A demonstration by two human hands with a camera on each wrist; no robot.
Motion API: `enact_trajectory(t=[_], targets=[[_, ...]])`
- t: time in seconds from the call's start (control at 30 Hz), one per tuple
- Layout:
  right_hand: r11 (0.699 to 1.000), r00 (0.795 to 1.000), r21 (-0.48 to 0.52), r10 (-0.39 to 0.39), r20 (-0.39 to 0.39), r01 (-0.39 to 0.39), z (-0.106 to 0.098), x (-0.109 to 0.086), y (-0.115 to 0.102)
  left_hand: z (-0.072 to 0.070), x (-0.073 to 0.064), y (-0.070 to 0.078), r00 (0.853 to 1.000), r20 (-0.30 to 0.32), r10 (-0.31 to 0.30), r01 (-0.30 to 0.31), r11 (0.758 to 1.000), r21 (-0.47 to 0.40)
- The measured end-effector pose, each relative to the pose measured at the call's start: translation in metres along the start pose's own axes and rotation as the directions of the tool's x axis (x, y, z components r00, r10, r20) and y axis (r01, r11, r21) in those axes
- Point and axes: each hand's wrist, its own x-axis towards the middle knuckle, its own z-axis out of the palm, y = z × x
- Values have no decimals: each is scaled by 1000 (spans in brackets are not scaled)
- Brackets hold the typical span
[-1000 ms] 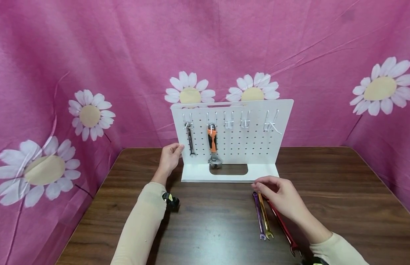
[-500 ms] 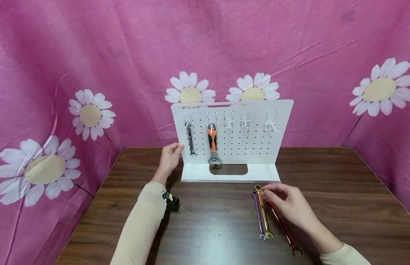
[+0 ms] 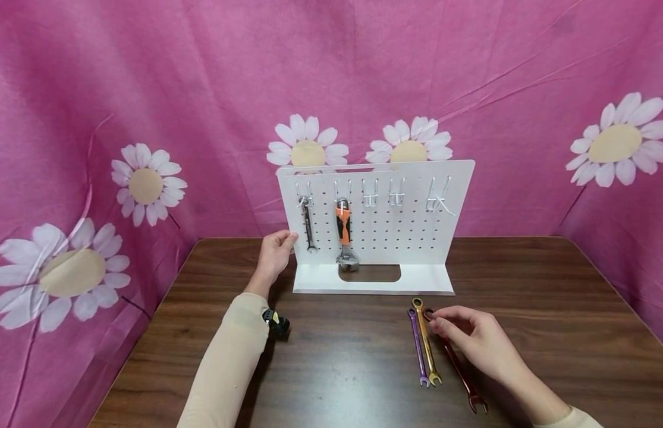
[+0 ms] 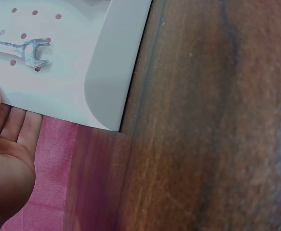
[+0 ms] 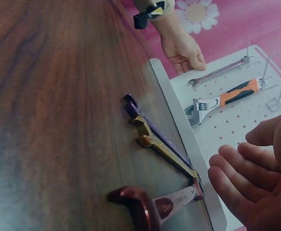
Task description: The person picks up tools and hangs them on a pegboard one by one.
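My left hand [image 3: 275, 258] pinches the left edge of a white pegboard [image 3: 395, 238], thumb in front and fingers behind. A small silver combination wrench [image 3: 308, 223] and an orange-and-black adjustable wrench [image 3: 343, 229] hang on its left hooks. My right hand [image 3: 478, 339] hovers over the red wrench [image 3: 462, 374], fingertips right by its ring end. In the right wrist view the fingers [image 5: 241, 183] are loosely bent with nothing between them and the thumb. Left of the red wrench lie a gold ratcheting wrench [image 3: 427, 345] and a shorter purple wrench [image 3: 418, 351], ring ends toward the board.
Bare wire hooks [image 3: 396, 193] fill the middle of the board's top, and a skewed hook [image 3: 439, 199] sits at its right. The board stands on the brown wooden table [image 3: 331, 368] before a pink daisy-print curtain [image 3: 229, 89].
The right hand has drawn back to the right and toward me, uncovering the gold wrench's ring end and then the red one's. My left hand stays on the board's edge.
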Motion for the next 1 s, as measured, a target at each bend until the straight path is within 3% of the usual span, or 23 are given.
enact_trajectory(t=[0.43, 0.73, 1.0], targets=[[997, 1000, -67, 25, -2, -25, -1, -9, 5, 0, 0, -1, 1000, 7, -11, 11, 1000, 8], [999, 1000, -46, 18, 3, -18, -1, -15, 7, -1, -1, -2, 1000, -3, 9, -9, 1000, 11], [996, 997, -48, 72, 4, -71, -4, -22, 7, 0, -2, -2, 1000, -7, 20, -20, 1000, 8]])
